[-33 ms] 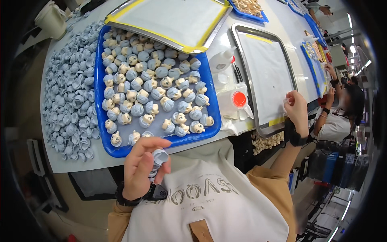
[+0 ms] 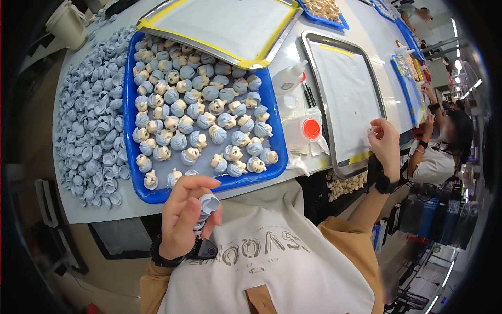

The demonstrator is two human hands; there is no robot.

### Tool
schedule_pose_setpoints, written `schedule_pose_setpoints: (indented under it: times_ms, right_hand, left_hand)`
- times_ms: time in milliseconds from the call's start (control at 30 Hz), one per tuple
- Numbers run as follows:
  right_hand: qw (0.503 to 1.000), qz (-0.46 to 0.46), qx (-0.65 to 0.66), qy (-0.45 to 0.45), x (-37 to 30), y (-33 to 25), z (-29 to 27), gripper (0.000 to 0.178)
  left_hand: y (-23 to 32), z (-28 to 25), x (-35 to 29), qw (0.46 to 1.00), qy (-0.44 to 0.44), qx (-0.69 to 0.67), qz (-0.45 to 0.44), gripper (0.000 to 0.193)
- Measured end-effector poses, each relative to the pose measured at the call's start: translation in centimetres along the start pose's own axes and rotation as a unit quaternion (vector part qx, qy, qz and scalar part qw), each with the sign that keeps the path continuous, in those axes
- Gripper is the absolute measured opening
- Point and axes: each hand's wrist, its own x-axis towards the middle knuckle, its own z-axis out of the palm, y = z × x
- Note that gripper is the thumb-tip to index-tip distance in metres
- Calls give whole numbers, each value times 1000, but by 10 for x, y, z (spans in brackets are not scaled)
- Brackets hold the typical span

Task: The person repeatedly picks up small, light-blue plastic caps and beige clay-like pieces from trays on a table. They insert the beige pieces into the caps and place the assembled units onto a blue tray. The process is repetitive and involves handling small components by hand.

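Observation:
My left hand (image 2: 180,220) curls around a few pale blue, cup-shaped doll hair pieces (image 2: 209,203), in front of the blue tray's near edge. That blue tray (image 2: 285,157) is filled with small doll heads (image 2: 216,134), many wearing the same blue hair. Over the near right rim of a metal tray (image 2: 384,107), lined with white paper (image 2: 348,99), my right hand (image 2: 385,141) is closed with its fingertips pinched together. A tiny pale bit shows at those fingertips, too small to name.
Loose blue hair pieces (image 2: 94,120) are heaped left of the blue tray. Another paper-lined metal tray (image 2: 225,26) overlaps its far end. Between the trays stand a white squeeze bottle (image 2: 289,78) and a red-capped container (image 2: 298,133). A person (image 2: 436,159) works at the right.

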Motion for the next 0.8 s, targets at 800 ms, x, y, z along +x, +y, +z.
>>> schedule_pose_setpoints:
  times_ms: [800]
  right_hand:
    - [946,-247,202,-55,-12,-148,3,16]
  left_hand:
    - [-3,-8,1,993,-44,106,32,39]
